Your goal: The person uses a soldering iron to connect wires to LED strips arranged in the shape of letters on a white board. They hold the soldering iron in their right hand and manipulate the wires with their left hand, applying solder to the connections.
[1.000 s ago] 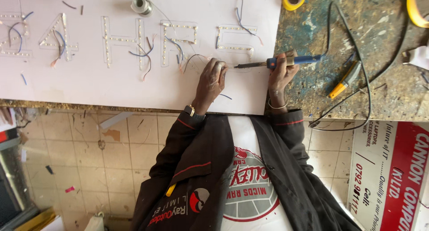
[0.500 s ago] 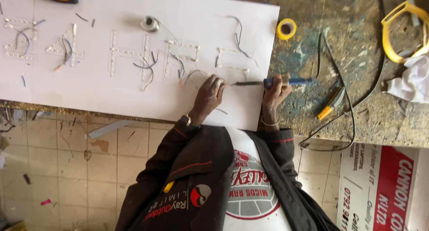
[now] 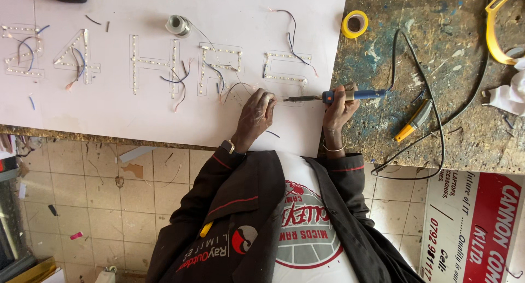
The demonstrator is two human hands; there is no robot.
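At a paint-stained bench [image 3: 465, 69], we see the right hand [image 3: 338, 112] wrapped tight around the blue handle of a soldering iron [image 3: 333, 97], fingers closed on it. The iron lies nearly level just above the near right corner of a white board [image 3: 136, 119]. Its long axis runs side to side, roughly along the bench's front edge, and the metal tip points left toward the left hand [image 3: 257, 114]. Its black cord [image 3: 432, 97] trails off to the right and loops over the bench.

The left hand rests on the board with fingers bunched just beside the tip. We cannot tell whether they pinch a wire or only press down. Strip-light letters [image 3: 284, 69] with loose wires cross the board above both hands. A solder spool [image 3: 177, 24] sits farther up the board, and a yellow tape roll [image 3: 354, 24] lies just off its right edge. Yellow-handled pliers [image 3: 413, 121] lie on the bench right of the iron.
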